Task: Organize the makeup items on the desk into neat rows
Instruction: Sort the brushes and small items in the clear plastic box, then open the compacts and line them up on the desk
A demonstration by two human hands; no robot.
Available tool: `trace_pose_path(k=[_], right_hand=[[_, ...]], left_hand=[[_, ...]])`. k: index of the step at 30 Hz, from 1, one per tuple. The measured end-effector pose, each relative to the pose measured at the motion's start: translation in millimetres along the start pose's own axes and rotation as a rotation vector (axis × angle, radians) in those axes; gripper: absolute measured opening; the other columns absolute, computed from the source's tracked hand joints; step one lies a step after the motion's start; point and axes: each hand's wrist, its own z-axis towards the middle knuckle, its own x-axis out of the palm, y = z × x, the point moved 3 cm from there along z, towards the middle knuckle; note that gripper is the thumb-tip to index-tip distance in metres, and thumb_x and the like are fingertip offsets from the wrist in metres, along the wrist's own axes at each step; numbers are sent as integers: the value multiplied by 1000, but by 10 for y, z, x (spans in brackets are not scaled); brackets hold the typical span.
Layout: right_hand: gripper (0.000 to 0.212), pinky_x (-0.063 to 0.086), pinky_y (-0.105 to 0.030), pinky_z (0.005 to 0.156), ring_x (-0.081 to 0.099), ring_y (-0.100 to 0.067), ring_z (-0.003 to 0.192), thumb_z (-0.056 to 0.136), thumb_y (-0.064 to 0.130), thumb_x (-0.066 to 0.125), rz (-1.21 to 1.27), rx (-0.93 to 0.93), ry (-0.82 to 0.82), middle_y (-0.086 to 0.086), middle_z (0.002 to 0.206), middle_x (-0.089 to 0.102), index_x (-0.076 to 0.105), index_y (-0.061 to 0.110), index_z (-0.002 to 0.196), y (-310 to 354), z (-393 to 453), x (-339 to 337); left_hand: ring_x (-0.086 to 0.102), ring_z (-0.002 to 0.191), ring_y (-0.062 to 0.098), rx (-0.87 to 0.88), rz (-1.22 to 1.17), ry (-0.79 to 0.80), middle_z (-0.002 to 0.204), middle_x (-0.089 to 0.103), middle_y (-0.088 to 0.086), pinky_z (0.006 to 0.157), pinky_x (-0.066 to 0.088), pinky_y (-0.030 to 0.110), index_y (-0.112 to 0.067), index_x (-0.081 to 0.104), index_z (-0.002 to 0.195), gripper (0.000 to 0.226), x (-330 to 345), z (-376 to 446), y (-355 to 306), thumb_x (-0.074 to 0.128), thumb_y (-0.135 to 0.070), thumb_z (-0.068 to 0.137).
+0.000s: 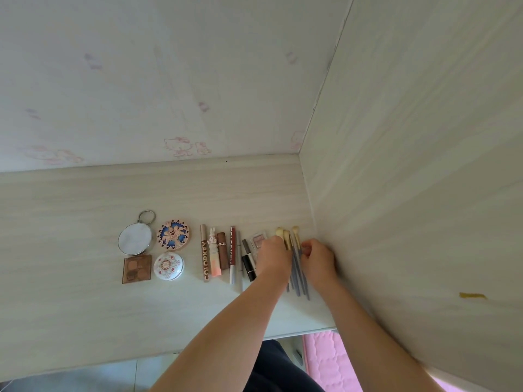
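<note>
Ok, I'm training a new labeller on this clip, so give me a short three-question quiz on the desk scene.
1. True or false: the round mirror lies left of the makeup brushes.
2. Which lies nearest the side wall: A square eyeshadow palette, B makeup brushes, C white round compact?
3. Fill in: the left hand and right hand are both at the ____.

Key: 1 true; 2 B; 3 brushes.

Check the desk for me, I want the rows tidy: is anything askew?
Mostly neat. The makeup brushes between the left hand and right hand fan out unevenly, and a small pink palette sits tilted behind the black tubes.
</note>
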Motion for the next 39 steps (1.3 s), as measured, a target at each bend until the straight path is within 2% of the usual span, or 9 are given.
trace_pose_path(k=[7, 10, 18, 25, 28, 29, 33, 35, 39], right_hand=[[23, 40, -19, 73, 63, -26, 97, 89, 5, 55, -8, 7, 22, -12, 104, 68, 62, 5, 111, 55, -45, -28], [27, 41, -21, 76, 63, -28, 101, 89, 6, 56, -5, 16, 28, -14, 108, 67, 61, 4, 116, 63, -58, -51], [24, 45, -26, 79, 62, -29, 100, 91, 9, 55, -20, 12, 75, -14, 109, 66, 60, 4, 114, 98, -133, -96], [24, 40, -22, 74, 62, -28, 100, 95, 13, 50, -144, -64, 73, -13, 107, 65, 58, 5, 116, 180, -224, -169], [21, 43, -28, 76, 58, -29, 98, 96, 16, 45, -250, -178, 70, -12, 109, 61, 56, 6, 111, 262, -274, -171], [20, 43, -30, 75, 57, -29, 97, 96, 17, 43, -283, -219, 72, -12, 108, 59, 54, 7, 109, 296, -296, -161], [25, 42, -33, 76, 52, -27, 101, 97, 22, 41, -390, -345, 78, -9, 110, 53, 50, 9, 117, 542, -407, -86], [31, 43, -33, 81, 50, -25, 108, 97, 22, 42, -397, -401, 83, -8, 118, 52, 48, 11, 125, 713, -466, -3], [31, 43, -34, 87, 49, -23, 112, 98, 21, 41, -401, -492, 95, -5, 123, 52, 48, 14, 127, 1067, -583, 217]], left_hand=[[66, 87, 31, -20, -80, 30, 97, 63, 20, 62, 51, 35, 0, 58, 98, 14, -86, -20, 93, 47, -2, 91], [64, 91, 38, -13, -166, 51, 96, 62, 28, 69, 54, 42, 11, 60, 99, 19, -137, -35, 134, 49, 0, 88], [71, 77, 29, -59, -445, 191, 93, 67, 19, 67, 60, 43, -6, 59, 95, 12, -131, -120, 250, 50, 0, 90], [69, 78, 23, 48, -364, 43, 94, 69, 11, 73, 59, 37, -11, 67, 98, 23, -359, -177, 419, 50, -3, 87], [59, 60, 5, 118, -290, -35, 83, 65, -2, 51, 49, 18, -16, 67, 104, 24, -550, -237, 528, 50, -7, 90], [55, 56, 3, 144, -255, -67, 80, 64, -3, 47, 45, 17, -17, 66, 103, 23, -625, -267, 571, 49, -10, 91], [63, 71, 22, 212, -103, -216, 82, 70, 5, 64, 54, 35, -17, 66, 99, 20, -877, -352, 812, 47, -18, 93], [65, 75, 26, 221, -72, -240, 81, 69, 6, 65, 54, 40, -17, 66, 98, 19, -993, -400, 948, 48, -17, 92], [65, 84, 23, 218, 39, -313, 89, 70, 2, 65, 51, 34, -19, 64, 107, 22, -1283, -444, 1291, 47, -16, 93]])
